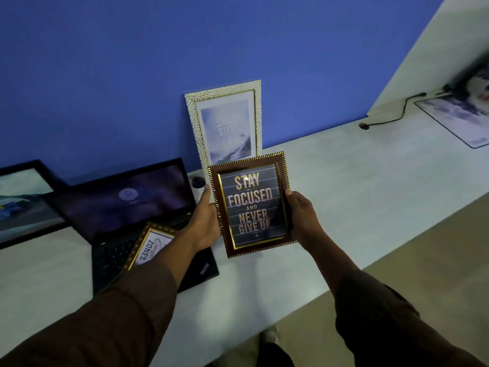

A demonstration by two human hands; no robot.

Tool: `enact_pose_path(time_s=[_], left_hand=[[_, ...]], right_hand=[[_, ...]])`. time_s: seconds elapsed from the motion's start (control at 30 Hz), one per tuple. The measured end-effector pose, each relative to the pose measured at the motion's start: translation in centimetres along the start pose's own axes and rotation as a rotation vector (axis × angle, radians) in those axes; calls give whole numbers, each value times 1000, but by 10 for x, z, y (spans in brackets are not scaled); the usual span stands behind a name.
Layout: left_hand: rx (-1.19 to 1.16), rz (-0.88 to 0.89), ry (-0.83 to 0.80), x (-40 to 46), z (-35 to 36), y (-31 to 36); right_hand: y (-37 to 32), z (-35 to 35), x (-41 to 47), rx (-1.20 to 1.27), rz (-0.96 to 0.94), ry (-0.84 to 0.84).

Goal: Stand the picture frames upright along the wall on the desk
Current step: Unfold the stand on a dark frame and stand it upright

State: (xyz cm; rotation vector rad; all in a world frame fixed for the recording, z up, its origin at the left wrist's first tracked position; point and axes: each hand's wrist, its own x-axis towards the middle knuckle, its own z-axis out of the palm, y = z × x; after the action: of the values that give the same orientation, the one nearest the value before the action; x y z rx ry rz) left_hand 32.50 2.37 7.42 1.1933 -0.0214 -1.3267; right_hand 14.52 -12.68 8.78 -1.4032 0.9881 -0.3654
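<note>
Now both hands, left [205, 221] and right [300, 218], grip the brown frame [251, 205] above the counter [357, 197], seemingly next to stand beside the white frame [225, 123].

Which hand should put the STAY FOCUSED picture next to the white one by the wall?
Probably the right hand. It grips the brown frame on the side facing the bare desk right of the white frame. The left hand is over the laptop.
</note>
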Motion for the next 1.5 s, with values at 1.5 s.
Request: enact_pose_path(time_s=[1.5], left_hand=[[70,168,583,47,22,-43]], right_hand=[[59,-54,88,68,207,17]])
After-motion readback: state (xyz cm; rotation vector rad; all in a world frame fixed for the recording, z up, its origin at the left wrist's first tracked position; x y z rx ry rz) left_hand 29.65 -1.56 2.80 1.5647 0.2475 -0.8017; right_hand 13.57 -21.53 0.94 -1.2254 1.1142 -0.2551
